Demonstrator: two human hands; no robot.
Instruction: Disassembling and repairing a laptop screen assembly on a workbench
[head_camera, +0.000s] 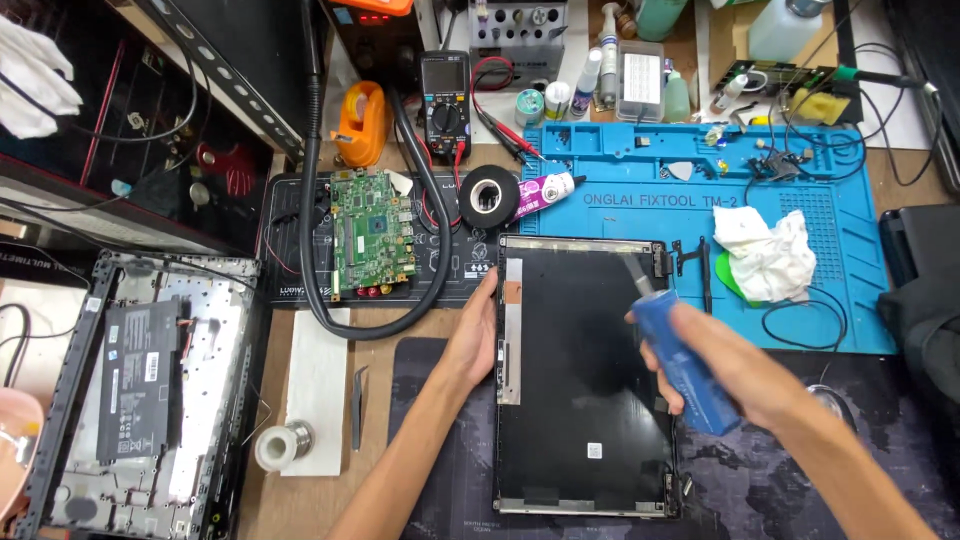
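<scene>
Screen panel (585, 375) lies flat at centre, on the desk mat (440, 470). Left hand (475, 340) at its left edge; right hand (735, 370) above its right side, holding a bottle (680, 365). Circuit board (372, 232) behind-left. Tape roll (489, 197) behind. Crumpled cloth (765, 255) on work mat (850, 250), behind-right. Opened laptop base (150, 390) far left.

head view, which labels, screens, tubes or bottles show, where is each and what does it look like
Blue spray bottle: gripped in right hand, over the black laptop panel.
Small white sticker: low on that panel.
Black multimeter: top centre, dark blank screen, round dial.
White tube with purple label: lying on blue mat.
Grey battery label: in the open laptop base, left.
Left hand: on the panel's left edge.
</scene>
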